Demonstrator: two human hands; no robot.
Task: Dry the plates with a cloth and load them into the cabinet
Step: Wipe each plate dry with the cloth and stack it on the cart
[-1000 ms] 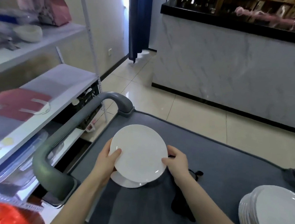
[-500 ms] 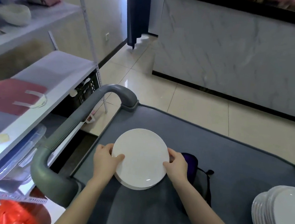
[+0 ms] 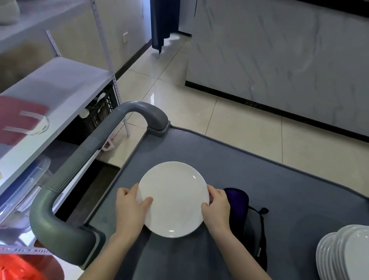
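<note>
A round white plate [image 3: 173,199] lies flat on the grey cart top [image 3: 243,171], on top of another plate that is almost fully hidden beneath it. My left hand [image 3: 130,208] grips its left rim, thumb on the upper face. My right hand [image 3: 217,206] grips the right rim the same way. A dark purple and black cloth [image 3: 240,205] lies bunched on the cart just right of my right hand. A stack of several white plates [image 3: 350,265] stands at the cart's right front edge.
The cart's thick grey handle [image 3: 84,160] curves along its left side. Left of it stands a white metal shelving unit [image 3: 50,89] with a red bag, a clear plastic bin and a red plastic bag below. A marble counter front [image 3: 296,55] rises beyond the tiled floor.
The plate came down from a raised, tilted hold onto the plate lying on the cart. Both hands stayed on its rim. The camera tipped downward.
</note>
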